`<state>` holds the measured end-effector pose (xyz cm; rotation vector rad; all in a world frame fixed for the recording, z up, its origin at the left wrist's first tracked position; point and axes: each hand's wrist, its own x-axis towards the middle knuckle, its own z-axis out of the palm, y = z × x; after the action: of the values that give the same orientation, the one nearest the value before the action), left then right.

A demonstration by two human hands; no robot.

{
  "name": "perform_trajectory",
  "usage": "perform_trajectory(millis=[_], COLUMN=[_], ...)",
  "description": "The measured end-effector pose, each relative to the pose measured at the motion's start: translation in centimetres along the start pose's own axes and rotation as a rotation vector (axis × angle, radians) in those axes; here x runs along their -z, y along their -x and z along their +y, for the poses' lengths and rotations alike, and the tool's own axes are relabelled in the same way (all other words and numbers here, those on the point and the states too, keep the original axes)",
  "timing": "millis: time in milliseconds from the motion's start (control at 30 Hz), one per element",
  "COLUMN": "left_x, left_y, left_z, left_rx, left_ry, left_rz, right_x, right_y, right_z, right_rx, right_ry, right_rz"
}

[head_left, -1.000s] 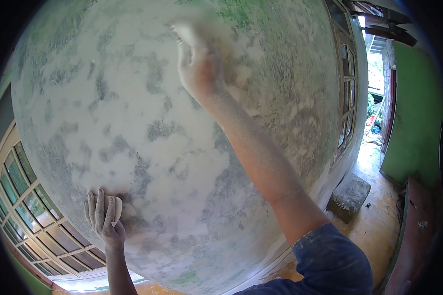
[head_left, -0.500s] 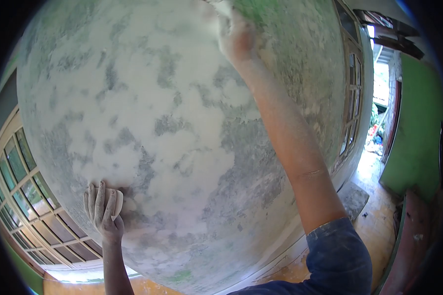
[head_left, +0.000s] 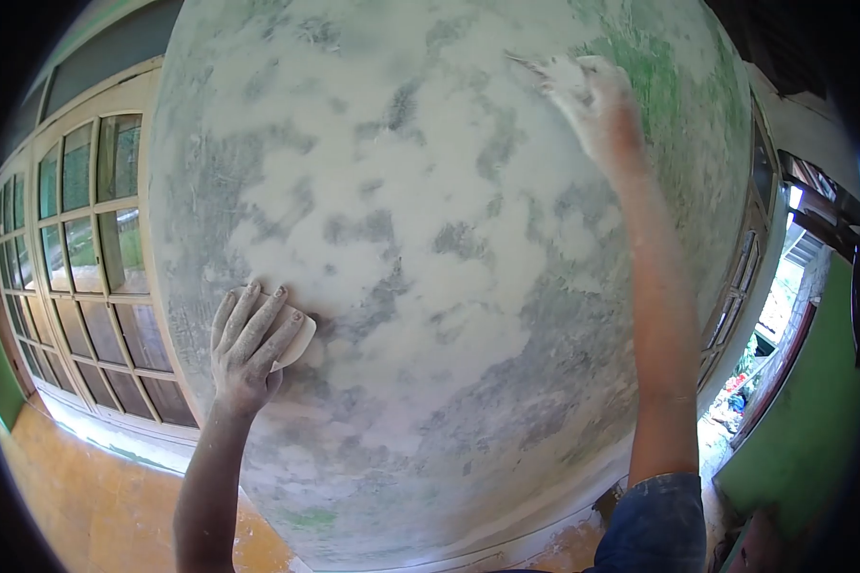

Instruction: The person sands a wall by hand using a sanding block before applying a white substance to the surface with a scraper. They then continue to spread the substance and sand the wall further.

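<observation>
A wall (head_left: pixel 401 277) with patchy white and grey coating and green areas fills the middle. At its lower left, my left hand (head_left: pixel 248 349), dusty with white powder, presses a pale, thin, rounded piece (head_left: pixel 298 346) against the surface, fingers pointing up. High on the right part of the wall is my right hand (head_left: pixel 597 100), coated in white and partly blurred. Its fingers are closed round something whitish at the wall, too smeared to make out.
A wooden door with glass panes (head_left: pixel 86 248) stands on the left above an orange floor (head_left: pixel 86 477). On the right are another paned frame (head_left: pixel 731 286), a bright opening and a green panel (head_left: pixel 803 392).
The view has turned, so the wall and both hands sit further right in it, with more of the left door showing. My right hand appears lower in view, my left hand higher.
</observation>
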<state>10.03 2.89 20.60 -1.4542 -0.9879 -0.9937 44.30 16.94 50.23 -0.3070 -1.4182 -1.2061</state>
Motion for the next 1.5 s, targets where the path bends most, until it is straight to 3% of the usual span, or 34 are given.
perform_trajectory(millis=[100,233,400,633,700,733,800,900,1100,1133,1200,1233,1300,1433,1500], left_x=[0.0,0.0,-0.1,-0.3,-0.3,-0.2,-0.2,-0.2,-0.1,-0.1,-0.1,-0.1,0.0,-0.3,-0.3], left_y=[0.1,0.2,0.3,0.5,0.4,0.4,0.5,0.5,0.3,0.2,0.3,0.3,0.3,0.3,0.4], left_z=[0.0,0.0,-0.1,-0.3,-0.3,-0.3,-0.3,-0.3,-0.1,-0.2,-0.1,0.0,0.0,-0.1,-0.1], left_rx=[0.024,0.034,0.026,0.013,0.009,0.009,0.016,0.014,0.003,0.002,0.011,0.013,0.014,-0.007,-0.001], left_ry=[-0.002,0.003,-0.017,-0.026,-0.019,-0.02,-0.021,-0.015,0.016,0.017,0.018,0.021,0.003,0.021,-0.011], left_rz=[-0.022,-0.029,-0.029,-0.032,-0.032,-0.031,-0.055,-0.047,-0.038,-0.036,-0.045,-0.046,-0.056,-0.034,-0.047], right_x=[2.1,3.0,1.5,2.6,2.0,1.6,0.7,-0.3,0.3,0.3,1.0,1.0,0.5,0.9,0.4], right_y=[-1.4,-1.1,-0.6,-0.6,-0.5,-0.4,-0.1,1.0,2.4,2.3,2.3,2.8,4.0,3.1,2.8], right_z=[2.5,4.9,8.0,5.5,4.4,4.0,3.2,0.7,0.0,0.2,0.1,-0.7,-2.8,0.4,1.4], right_rx=[-0.498,-0.464,-0.639,-0.447,-0.397,-0.397,-0.083,-0.063,0.119,0.12,-0.2,-0.198,0.076,0.038,-0.149], right_ry=[-0.133,-0.197,-0.442,-0.377,-0.099,-0.099,0.244,0.443,0.496,0.499,0.437,0.438,0.388,0.428,0.414], right_rz=[-0.231,-0.106,-0.054,-0.193,-0.237,-0.236,-0.224,-0.316,-0.166,-0.165,-0.357,-0.359,-0.227,-0.312,-0.239])
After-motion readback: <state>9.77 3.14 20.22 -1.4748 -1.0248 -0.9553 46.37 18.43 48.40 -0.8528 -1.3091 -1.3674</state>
